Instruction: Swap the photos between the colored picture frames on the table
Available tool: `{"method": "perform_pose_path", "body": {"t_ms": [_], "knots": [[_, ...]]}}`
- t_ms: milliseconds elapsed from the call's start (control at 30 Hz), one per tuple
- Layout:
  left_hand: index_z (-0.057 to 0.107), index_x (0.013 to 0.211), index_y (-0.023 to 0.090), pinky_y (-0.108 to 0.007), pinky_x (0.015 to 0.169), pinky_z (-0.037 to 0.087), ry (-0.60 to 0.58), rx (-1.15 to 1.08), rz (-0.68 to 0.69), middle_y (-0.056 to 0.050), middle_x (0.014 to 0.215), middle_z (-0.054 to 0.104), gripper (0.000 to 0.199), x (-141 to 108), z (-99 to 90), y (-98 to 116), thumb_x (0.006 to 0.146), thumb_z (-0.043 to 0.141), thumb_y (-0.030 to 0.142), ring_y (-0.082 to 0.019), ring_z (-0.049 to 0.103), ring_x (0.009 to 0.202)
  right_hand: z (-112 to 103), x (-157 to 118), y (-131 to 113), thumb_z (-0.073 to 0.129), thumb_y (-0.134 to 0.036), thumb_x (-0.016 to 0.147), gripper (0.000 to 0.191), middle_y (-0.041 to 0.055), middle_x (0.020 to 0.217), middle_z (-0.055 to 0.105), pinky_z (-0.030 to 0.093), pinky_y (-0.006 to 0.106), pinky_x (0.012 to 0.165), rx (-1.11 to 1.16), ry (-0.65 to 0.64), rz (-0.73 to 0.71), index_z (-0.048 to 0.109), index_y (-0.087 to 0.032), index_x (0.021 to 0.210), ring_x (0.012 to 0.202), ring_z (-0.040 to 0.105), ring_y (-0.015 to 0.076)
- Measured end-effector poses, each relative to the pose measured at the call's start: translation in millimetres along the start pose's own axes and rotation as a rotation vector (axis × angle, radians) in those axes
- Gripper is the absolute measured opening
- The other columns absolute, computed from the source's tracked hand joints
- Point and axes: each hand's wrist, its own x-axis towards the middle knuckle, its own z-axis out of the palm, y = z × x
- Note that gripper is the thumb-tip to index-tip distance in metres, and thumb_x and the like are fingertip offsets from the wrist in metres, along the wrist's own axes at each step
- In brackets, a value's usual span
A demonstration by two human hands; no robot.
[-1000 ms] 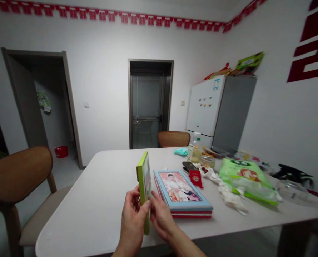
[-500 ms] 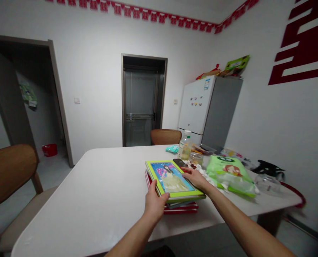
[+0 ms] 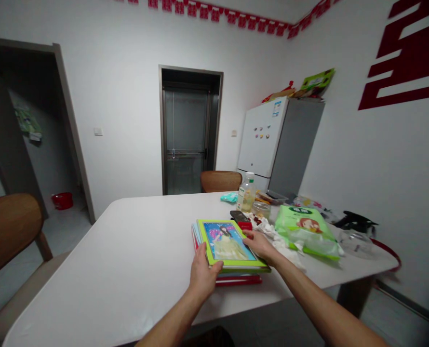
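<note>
A book with a yellow-green border and a picture of a figure in a long dress (image 3: 229, 243) lies on top of a stack of books (image 3: 239, 280) near the table's front edge. My left hand (image 3: 203, 272) grips the left front corner of the top book, thumb on its cover. With curled fingers, my right hand (image 3: 260, 245) holds the book's right edge. Lower books with red and pale blue edges stick out at the left and front. A small red object (image 3: 245, 225) shows just behind my right fingers.
Right of the stack are crumpled tissues (image 3: 272, 236) and a green tissue pack (image 3: 306, 229). Behind it are a dark phone (image 3: 239, 216), a bottle (image 3: 246, 193) and a glass jar (image 3: 261, 210). A wooden chair (image 3: 12, 231) is at the left, another (image 3: 221, 181) beyond the table.
The top book has shifted slightly back relative to the stack, with both hands still on it. A red object now shows by my right fingers. The whole view has shifted slightly.
</note>
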Motion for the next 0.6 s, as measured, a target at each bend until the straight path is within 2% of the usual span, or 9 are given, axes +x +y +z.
{"method": "perform_pose_path", "body": {"t_ms": [133,233,333,467,600], "knots": [[0.024,0.127,0.012,-0.03,0.102,0.019,-0.009,0.011,0.073,-0.011,0.135,0.028,0.08,-9,-0.9,-14,0.056,0.062,0.012,-0.02,0.023,0.124,-2,-28,-5,0.05,-0.027,0.067,0.048,0.009,0.109,0.057,0.043,0.025,0.072,0.112,-0.117,0.014,0.049,-0.014,0.113,0.089,0.057,0.0182],[0.019,0.128,0.013,-0.03,0.103,0.017,-0.01,0.033,0.128,-0.009,0.136,0.024,0.086,-15,-1.6,-25,0.053,0.059,0.005,-0.019,0.02,0.124,-1,-46,-9,0.048,-0.032,0.068,0.041,0.0073,0.099,0.062,0.044,0.027,0.065,0.222,-0.248,0.061,0.053,-0.015,0.105,0.077,0.06,0.0181],[0.019,0.129,0.015,-0.03,0.102,0.02,-0.004,0.069,0.13,-0.009,0.137,0.023,0.087,-19,-9.1,-36,0.051,0.055,0.0,-0.02,0.02,0.125,8,-52,-14,0.049,-0.031,0.067,0.034,0.0055,0.087,0.065,0.044,0.025,0.062,0.22,-0.261,0.039,0.057,-0.014,0.095,0.072,0.059,0.0175],[0.023,0.128,0.017,-0.028,0.098,0.027,0.049,0.051,0.189,-0.007,0.134,0.03,0.08,-16,-38.1,-52,0.054,0.049,-0.002,-0.018,0.03,0.121,37,-47,-32,0.045,-0.029,0.068,0.033,0.0054,0.078,0.065,0.042,0.022,0.053,0.216,-0.283,0.039,0.057,-0.013,0.094,0.063,0.058,0.0154],[0.027,0.126,0.02,-0.028,0.096,0.03,0.126,0.037,0.183,-0.002,0.129,0.04,0.076,-2,-86.2,-73,0.056,0.048,-0.003,-0.015,0.038,0.116,84,-37,-61,0.043,-0.025,0.067,0.033,0.0044,0.077,0.066,0.042,0.021,0.052,0.249,-0.294,-0.027,0.056,-0.013,0.095,0.064,0.059,0.0147]]}}
